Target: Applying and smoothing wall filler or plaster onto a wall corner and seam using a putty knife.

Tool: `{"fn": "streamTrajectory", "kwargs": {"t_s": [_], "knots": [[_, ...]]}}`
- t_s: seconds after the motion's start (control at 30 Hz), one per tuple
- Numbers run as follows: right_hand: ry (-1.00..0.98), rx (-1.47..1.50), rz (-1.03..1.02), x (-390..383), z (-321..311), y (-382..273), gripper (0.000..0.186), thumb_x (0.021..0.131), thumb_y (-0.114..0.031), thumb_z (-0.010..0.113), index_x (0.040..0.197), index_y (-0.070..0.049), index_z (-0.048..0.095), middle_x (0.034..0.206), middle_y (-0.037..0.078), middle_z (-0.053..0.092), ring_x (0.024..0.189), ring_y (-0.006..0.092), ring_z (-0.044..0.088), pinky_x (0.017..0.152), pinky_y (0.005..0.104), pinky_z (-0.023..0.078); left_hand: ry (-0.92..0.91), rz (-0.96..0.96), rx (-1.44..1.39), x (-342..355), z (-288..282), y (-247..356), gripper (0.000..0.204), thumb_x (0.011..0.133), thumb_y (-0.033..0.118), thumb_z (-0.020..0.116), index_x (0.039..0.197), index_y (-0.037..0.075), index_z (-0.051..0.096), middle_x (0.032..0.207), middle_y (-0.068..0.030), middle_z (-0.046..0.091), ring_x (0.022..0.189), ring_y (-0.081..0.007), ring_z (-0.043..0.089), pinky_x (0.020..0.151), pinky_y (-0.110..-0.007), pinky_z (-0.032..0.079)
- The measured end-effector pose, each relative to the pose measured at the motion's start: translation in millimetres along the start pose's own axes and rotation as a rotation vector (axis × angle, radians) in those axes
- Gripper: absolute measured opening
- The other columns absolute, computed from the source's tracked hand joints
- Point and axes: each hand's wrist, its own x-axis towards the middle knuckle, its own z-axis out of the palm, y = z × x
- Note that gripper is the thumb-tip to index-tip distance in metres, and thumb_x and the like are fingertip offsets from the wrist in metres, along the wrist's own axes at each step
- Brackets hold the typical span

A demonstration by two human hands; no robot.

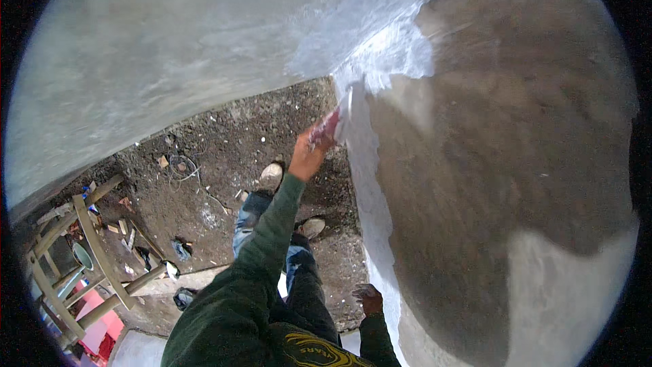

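My left hand (309, 149) reaches forward, closed on the reddish grip (324, 124) of a pale flat-edged tool (348, 112), held at the wall corner. A band of whitish coating (373, 217) runs down the edge of the right wall (462, 136), with a brighter patch higher in the corner. My right hand (370, 299) is low beside that band, fingers curled and smeared pale; what they hold, if anything, is unclear. My legs and shoes (270, 177) are below on the dirt floor.
A plastered wall (170, 41) stands ahead. At left on the dirt floor (224, 129) lie a wooden frame or ladder (95, 245), a grey-green container (81, 255), coiled wire (182, 166), wood scraps and dark cloths. Pink and red items (98, 326) sit at the lower left.
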Motion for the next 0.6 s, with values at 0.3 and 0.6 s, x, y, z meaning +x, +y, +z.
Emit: {"fn": "streamTrajectory", "kwargs": {"t_s": [0.3,0.6], "knots": [[0.061,-0.341,0.007,-2,16,51,0.025,0.086,-0.009,0.055,0.108,-0.004,0.065,0.097,0.010,0.071,0.093,0.0209,0.067,0.081,0.0342,0.054,0.268,0.070,0.288,115,-32,-90,0.035,0.090,0.007,0.057,0.124,0.000,0.060,0.108,-0.0032,0.067,0.096,-0.0119,0.059,0.087,-0.028,0.046],[0.092,-0.257,0.030,11,41,52,0.020,0.085,-0.005,0.060,0.104,0.000,0.064,0.103,0.013,0.069,0.092,0.0214,0.066,0.083,0.0351,0.054,0.315,0.175,0.290,143,-34,-134,0.035,0.090,0.005,0.060,0.125,0.001,0.061,0.116,-0.0060,0.067,0.105,-0.0129,0.058,0.096,-0.029,0.043]]}}
